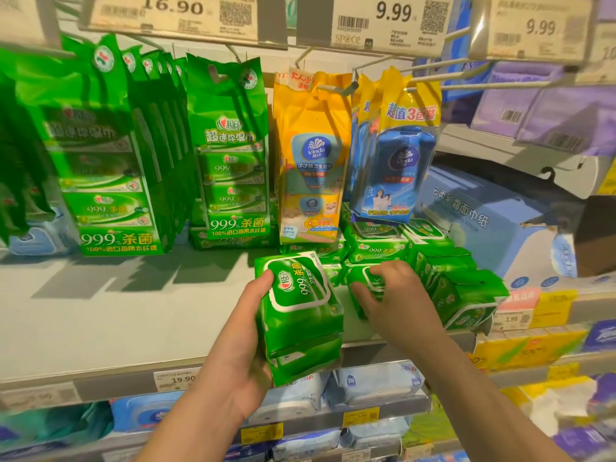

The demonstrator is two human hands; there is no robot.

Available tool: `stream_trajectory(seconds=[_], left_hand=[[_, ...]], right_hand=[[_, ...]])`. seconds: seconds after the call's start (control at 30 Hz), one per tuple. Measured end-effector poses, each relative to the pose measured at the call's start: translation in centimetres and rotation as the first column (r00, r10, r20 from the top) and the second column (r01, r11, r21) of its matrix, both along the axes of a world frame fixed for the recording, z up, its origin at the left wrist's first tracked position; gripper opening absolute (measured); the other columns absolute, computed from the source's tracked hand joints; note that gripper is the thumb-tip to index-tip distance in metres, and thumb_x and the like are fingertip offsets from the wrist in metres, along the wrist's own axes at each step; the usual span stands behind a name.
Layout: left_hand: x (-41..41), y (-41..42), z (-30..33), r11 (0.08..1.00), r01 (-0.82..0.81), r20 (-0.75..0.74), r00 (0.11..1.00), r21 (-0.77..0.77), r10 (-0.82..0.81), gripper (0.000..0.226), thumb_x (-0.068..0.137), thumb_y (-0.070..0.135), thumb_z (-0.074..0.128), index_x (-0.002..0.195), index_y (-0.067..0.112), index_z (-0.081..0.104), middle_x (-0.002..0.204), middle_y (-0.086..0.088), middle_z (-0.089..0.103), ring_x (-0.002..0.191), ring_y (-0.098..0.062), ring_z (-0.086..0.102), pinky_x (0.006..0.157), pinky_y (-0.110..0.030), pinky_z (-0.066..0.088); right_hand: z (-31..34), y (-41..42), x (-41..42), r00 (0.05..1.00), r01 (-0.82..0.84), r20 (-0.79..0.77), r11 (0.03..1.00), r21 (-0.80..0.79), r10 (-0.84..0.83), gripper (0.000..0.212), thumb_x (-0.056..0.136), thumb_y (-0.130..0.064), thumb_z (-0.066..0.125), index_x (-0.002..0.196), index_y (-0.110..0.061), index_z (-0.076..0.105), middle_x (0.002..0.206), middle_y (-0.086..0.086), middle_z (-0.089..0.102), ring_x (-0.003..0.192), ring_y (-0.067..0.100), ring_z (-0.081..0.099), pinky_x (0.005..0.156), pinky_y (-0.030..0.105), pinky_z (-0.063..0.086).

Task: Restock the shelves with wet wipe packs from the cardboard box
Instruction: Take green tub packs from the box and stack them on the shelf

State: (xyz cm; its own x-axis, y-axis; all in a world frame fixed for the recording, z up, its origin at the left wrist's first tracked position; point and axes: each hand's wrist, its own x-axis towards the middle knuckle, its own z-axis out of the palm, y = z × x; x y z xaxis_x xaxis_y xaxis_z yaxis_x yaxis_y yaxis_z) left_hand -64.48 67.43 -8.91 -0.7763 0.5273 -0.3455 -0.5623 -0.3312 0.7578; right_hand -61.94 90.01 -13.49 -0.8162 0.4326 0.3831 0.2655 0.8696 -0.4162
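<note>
My left hand grips a stack of green wet wipe packs from the left side, held over the front edge of the white shelf. My right hand reaches onto the shelf and its curled fingers hold a green pack lying in front of a pile of the same green packs. More green packs lean tilted at the right of that pile. The cardboard box is not in view.
Green multipacks hang on hooks at left and centre, yellow packs and blue packs beside them. A pale blue tissue carton stands at right. Price tags hang overhead. Lower shelves hold blue wipe packs.
</note>
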Motion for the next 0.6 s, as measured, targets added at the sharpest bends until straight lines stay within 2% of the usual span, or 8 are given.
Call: stream_trajectory(seconds=[0.07,0.1,0.17,0.23,0.27,0.37,0.47,0.6], left_hand=[[0.1,0.3,0.2,1.000,-0.005,0.004,1.000,-0.004,0.005,0.043,0.086,0.060,0.055,0.090,0.025,0.081,0.102,-0.015,0.076,0.091,-0.034,0.074,0.093,-0.052,0.053],[0.1,0.4,0.2,1.000,-0.007,0.004,1.000,-0.011,0.007,0.044,0.085,0.060,0.056,0.091,0.024,0.081,0.101,-0.015,0.076,0.090,-0.034,0.074,0.092,-0.051,0.053],[0.1,0.7,0.2,1.000,-0.001,-0.009,1.000,-0.031,0.000,0.046,0.084,0.060,0.057,0.098,0.021,0.080,0.102,-0.015,0.076,0.089,-0.035,0.074,0.090,-0.050,0.054],[0.0,0.9,0.2,0.999,0.015,-0.035,0.999,-0.051,-0.017,0.047,0.084,0.058,0.058,0.107,0.022,0.076,0.103,-0.015,0.076,0.090,-0.036,0.074,0.088,-0.052,0.055],[0.0,1.0,0.2,0.998,0.024,-0.042,0.999,-0.061,-0.027,0.047,0.083,0.058,0.058,0.108,0.022,0.075,0.102,-0.016,0.075,0.089,-0.036,0.074,0.087,-0.052,0.055],[-0.1,1.0,0.0,0.994,0.075,-0.037,0.996,-0.081,-0.078,0.053,0.079,0.062,0.060,0.104,0.019,0.077,0.103,-0.020,0.074,0.091,-0.039,0.073,0.091,-0.058,0.052],[-0.2,1.2,-0.2,0.986,0.125,-0.038,0.991,-0.113,-0.130,0.058,0.078,0.069,0.056,0.096,0.019,0.080,0.103,-0.020,0.074,0.092,-0.039,0.073,0.092,-0.057,0.053],[-0.2,1.9,-0.3,0.972,0.190,-0.045,0.979,-0.141,-0.198,0.062,0.081,0.072,0.049,0.104,0.022,0.078,0.108,-0.016,0.074,0.099,-0.037,0.072,0.093,-0.055,0.052]], right_hand=[[2.2,-1.7,0.9,0.986,-0.070,-0.157,0.988,-0.134,0.049,0.032,0.096,-0.044,0.063,0.116,-0.020,0.069,0.113,-0.006,0.067,0.107,0.010,0.060,0.087,0.023,0.047],[3.4,-2.7,1.4,0.975,-0.125,-0.208,0.966,-0.226,0.078,0.022,0.097,-0.043,0.059,0.108,-0.026,0.069,0.101,-0.015,0.068,0.096,-0.001,0.061,0.077,0.014,0.045],[5.3,-4.2,2.1,0.956,-0.240,-0.250,0.897,-0.371,0.152,0.010,0.098,-0.037,0.058,0.102,-0.035,0.067,0.088,-0.021,0.066,0.083,-0.009,0.059,0.066,0.007,0.042],[6.5,-4.8,2.4,0.929,-0.357,-0.233,0.859,-0.367,0.287,0.022,0.097,-0.028,0.061,0.115,-0.040,0.065,0.108,-0.023,0.062,0.101,-0.011,0.056,0.082,0.008,0.045],[6.9,-4.8,2.5,0.906,-0.422,-0.197,0.840,-0.341,0.375,0.031,0.094,-0.025,0.063,0.121,-0.040,0.063,0.121,-0.021,0.058,0.114,-0.009,0.052,0.094,0.015,0.045],[7.6,-3.9,2.9,0.799,-0.575,-0.009,0.761,-0.299,0.601,0.048,0.086,-0.024,0.065,0.129,-0.043,0.056,0.145,-0.023,0.042,0.140,-0.005,0.035,0.114,0.024,0.030],[7.9,-3.0,3.4,0.753,-0.586,0.107,0.736,-0.338,0.649,0.051,0.088,-0.036,0.075,0.129,-0.053,0.049,0.150,-0.031,0.031,0.142,-0.010,0.028,0.115,0.025,0.027],[7.7,-2.5,3.3,0.762,-0.548,0.121,0.733,-0.403,0.636,0.073,0.075,-0.042,0.088,0.131,-0.054,0.043,0.148,-0.023,0.033,0.137,0.001,0.039,0.112,0.033,0.041]])
